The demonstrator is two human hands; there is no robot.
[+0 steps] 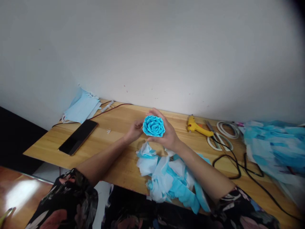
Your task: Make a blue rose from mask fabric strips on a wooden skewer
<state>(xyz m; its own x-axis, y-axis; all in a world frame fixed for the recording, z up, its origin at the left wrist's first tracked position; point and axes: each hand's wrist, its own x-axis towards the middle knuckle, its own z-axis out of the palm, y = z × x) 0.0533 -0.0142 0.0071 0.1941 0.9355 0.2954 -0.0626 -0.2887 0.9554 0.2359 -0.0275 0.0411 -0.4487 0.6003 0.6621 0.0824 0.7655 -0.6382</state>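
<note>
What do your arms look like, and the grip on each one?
The left sleeve and right sleeve are black and loose, printed with pinkish flowers and pale leaves, leaving the forearms bare. The left grip and right grip are hands without gloves. No watch shows.

Blue rosette [154, 126] between both hands; yellow glue gun [197, 126] beside scissors [218, 136]; phone [78, 137] left.

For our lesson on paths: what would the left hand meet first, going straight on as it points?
Probably the blue flower; depth is unclear, and the left hand may be touching it.
</note>
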